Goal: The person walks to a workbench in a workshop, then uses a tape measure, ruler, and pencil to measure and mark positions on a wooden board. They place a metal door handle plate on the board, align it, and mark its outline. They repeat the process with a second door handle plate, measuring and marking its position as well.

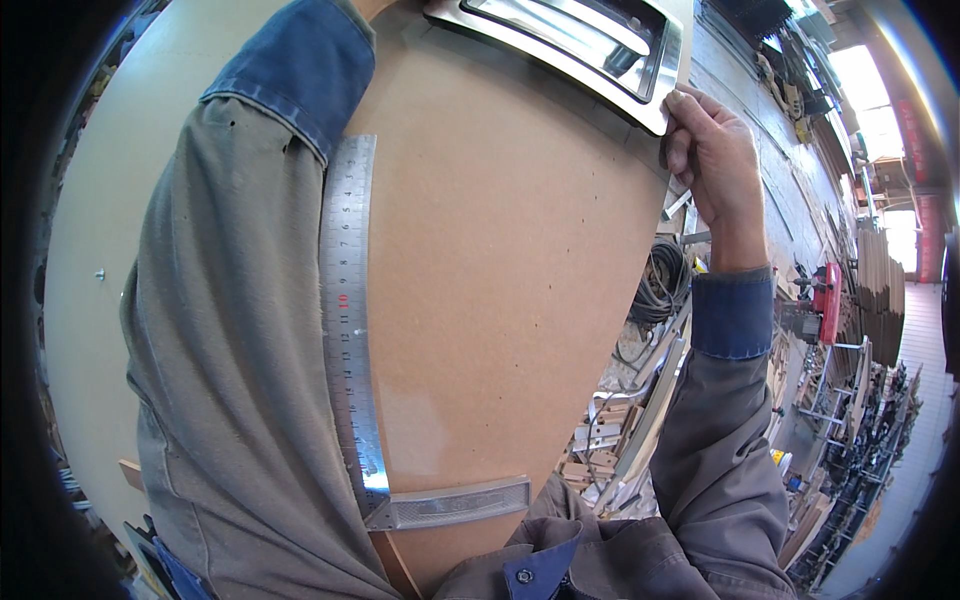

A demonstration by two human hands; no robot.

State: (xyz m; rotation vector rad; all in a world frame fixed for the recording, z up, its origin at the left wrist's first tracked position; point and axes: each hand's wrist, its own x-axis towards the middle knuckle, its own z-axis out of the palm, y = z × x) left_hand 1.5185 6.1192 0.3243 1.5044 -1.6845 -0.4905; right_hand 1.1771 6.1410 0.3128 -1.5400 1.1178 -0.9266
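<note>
At the top, a shiny recessed metal handle plate (658,108) with a dark inner edge lies over a brown board (480,260). My right hand (712,150) pinches its near right corner between thumb and fingers. My left arm (240,300) stretches up across the board's left side. Only a sliver of my left wrist (372,8) shows at the top edge, and its fingers are out of the picture. Beside that sleeve lies a try square with a steel ruled blade (350,260) and a grey stock (460,503). The stock is near my body.
A pale sheet (95,350) spreads at the left, with a small screw (100,274) on it. Below the board's right edge are a coil of black cable (660,282), wood offcuts (600,440) and a red tool (828,303). Stacked boards (880,300) stand farther right.
</note>
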